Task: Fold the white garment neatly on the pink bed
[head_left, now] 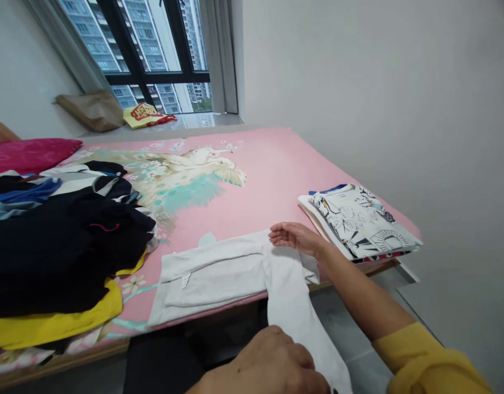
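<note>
A white long-sleeved shirt (219, 276) lies folded lengthwise along the front edge of the bed, with a small tag showing on it. One sleeve hangs over the edge towards me. My left hand (276, 364), low in the view, is closed on this sleeve, its fingertips hidden. At the shoulder end of the shirt, my right hand (295, 238) rests with its fingers stretched out, touching the cloth from above. Just to the right of that hand sits a stack of folded shirts (358, 221), the top one white with a black print.
A heap of loose clothes (63, 241), mostly dark with some yellow, covers the left side of the bed (268, 169). Behind it lies a magenta cushion (34, 153). A brown bag (96, 109) and a yellow packet (147, 115) stand by the window.
</note>
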Motion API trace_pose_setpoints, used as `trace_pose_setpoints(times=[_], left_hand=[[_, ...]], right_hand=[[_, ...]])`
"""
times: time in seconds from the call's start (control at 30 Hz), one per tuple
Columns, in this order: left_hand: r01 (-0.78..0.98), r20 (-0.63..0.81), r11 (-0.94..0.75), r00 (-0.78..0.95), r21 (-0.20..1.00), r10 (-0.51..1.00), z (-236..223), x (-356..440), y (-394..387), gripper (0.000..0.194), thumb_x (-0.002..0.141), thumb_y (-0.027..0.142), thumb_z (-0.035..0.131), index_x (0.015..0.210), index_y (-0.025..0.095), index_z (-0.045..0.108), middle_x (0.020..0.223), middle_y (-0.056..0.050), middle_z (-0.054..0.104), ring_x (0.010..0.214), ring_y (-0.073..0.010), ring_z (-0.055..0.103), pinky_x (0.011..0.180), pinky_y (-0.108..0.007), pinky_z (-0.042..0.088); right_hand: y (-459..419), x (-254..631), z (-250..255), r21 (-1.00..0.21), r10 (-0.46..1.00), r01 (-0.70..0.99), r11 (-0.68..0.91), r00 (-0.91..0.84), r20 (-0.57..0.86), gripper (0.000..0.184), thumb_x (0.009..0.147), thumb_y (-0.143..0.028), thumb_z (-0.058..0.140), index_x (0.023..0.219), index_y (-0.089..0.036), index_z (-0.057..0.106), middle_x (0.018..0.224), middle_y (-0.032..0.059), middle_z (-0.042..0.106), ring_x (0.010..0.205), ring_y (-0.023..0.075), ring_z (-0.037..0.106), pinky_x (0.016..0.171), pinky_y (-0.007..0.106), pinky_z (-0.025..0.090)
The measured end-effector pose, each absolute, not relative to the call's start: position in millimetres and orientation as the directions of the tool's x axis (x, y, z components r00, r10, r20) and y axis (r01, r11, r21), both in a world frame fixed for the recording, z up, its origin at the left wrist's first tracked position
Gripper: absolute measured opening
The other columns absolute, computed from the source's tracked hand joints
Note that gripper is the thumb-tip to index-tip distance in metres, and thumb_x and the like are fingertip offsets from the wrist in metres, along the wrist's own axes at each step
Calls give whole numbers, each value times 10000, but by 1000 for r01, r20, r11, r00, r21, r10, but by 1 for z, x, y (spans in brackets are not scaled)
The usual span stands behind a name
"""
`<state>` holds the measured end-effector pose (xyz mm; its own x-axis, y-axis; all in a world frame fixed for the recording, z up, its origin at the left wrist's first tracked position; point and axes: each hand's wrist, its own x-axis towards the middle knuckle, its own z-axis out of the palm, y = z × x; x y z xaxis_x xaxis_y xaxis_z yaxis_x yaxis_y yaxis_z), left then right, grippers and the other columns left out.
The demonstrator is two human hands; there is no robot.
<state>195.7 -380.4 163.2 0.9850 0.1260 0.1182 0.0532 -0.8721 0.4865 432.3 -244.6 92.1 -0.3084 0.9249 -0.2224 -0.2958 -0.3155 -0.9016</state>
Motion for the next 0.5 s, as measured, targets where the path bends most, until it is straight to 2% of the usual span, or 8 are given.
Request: trace_pose_setpoints(times=[0.07, 0.13, 0.23, 0.3, 0.37, 0.43, 0.5], left_hand=[[42, 106, -826, 987, 562, 123, 182, 198, -378, 140, 865, 292, 525, 777, 216, 603, 677, 6, 610, 608, -95, 543, 568, -230, 352], [105, 77, -754, 976, 648, 202, 204, 192, -370, 152, 861, 249, 508, 749, 197, 597, 695, 1, 614, 643, -99, 546, 593, -213, 367], [319, -7, -503, 850, 803, 527, 220, 162, -338, 226, 865, 276, 492, 705, 165, 606, 684, -5, 608, 666, -114, 537, 629, -211, 396], [361, -79, -186, 607, 914, 791, 206, 129, -305, 286, 835, 376, 540, 691, 144, 627, 696, -16, 617, 674, -132, 548, 630, -221, 429], [193, -176, 126, 268, 973, 947, 173, 95, -270, 294, 758, 428, 625, 815, 141, 657, 771, -27, 646, 712, -154, 577, 680, -262, 487], [64, -315, 313, 26, 948, 949, 130, 64, -241, 305, 694, 384, 693, 876, 144, 649, 830, -37, 649, 744, -161, 593, 670, -273, 518], [68, -455, 461, -83, 885, 887, 93, 44, -225, 265, 629, 295, 743, 810, 132, 639, 820, -47, 636, 716, -152, 595, 608, -251, 526]], right_hand=[[-235, 420, 87, -857, 857, -313, -410, -455, -243, 311, 915, -351, 443, 1025, -117, 617, 1029, 123, 661, 917, 163, 643, 875, 320, 503], [-223, 412, 74, -812, 810, -302, -499, -496, -313, 370, 945, -366, 369, 1007, -101, 620, 1018, 131, 668, 890, 159, 653, 874, 321, 501], [-208, 412, 51, -753, 764, -294, -588, -507, -399, 435, 960, -391, 303, 986, -88, 615, 961, 139, 682, 839, 162, 666, 845, 328, 506], [-203, 418, 42, -732, 749, -300, -612, -517, -415, 459, 961, -411, 284, 989, -89, 609, 935, 137, 688, 822, 164, 667, 820, 325, 509], [-199, 424, 40, -728, 737, -283, -624, -523, -427, 481, 961, -424, 262, 986, -95, 612, 900, 124, 691, 797, 153, 662, 778, 297, 512], [-197, 429, 43, -767, 729, -196, -611, -516, -449, 534, 956, -463, 228, 978, -101, 620, 880, 116, 689, 776, 139, 650, 737, 262, 505], [-194, 433, 49, -851, 736, 35, -524, -486, -472, 608, 931, -540, 193, 974, -118, 629, 888, 106, 681, 761, 133, 632, 702, 246, 491]])
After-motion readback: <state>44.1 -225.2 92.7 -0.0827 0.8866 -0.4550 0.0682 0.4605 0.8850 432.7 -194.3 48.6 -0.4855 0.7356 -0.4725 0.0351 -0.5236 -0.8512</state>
